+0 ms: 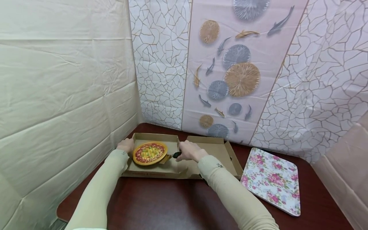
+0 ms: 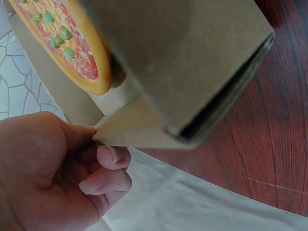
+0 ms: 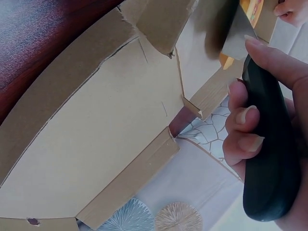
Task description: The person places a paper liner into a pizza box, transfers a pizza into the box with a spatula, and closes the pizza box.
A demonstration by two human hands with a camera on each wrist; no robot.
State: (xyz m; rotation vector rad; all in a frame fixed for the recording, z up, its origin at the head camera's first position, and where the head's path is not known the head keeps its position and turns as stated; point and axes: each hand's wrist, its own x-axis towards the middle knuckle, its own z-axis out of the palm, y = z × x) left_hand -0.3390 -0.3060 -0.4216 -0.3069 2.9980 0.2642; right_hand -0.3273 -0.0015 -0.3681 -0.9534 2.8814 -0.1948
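A round pizza (image 1: 150, 153) with red and yellow topping and green bits lies in the left half of an open cardboard pizza box (image 1: 184, 175). My left hand (image 1: 126, 145) is at the box's left side; in the left wrist view its thumb and fingers pinch the cardboard wall (image 2: 139, 126). My right hand (image 1: 190, 151) grips the black handle (image 3: 269, 144) of a pizza server, fingers curled round it. The server's metal blade (image 3: 239, 36) reaches the pizza's right edge; whether it lies under the pizza cannot be told.
The box lid (image 1: 211, 148) lies opened out to the right, under my right forearm. A white tray with pink flowers (image 1: 273, 180) rests on the dark red wooden table (image 1: 161, 201) further right. Cloth-covered walls (image 1: 66, 95) stand at the left, back and right.
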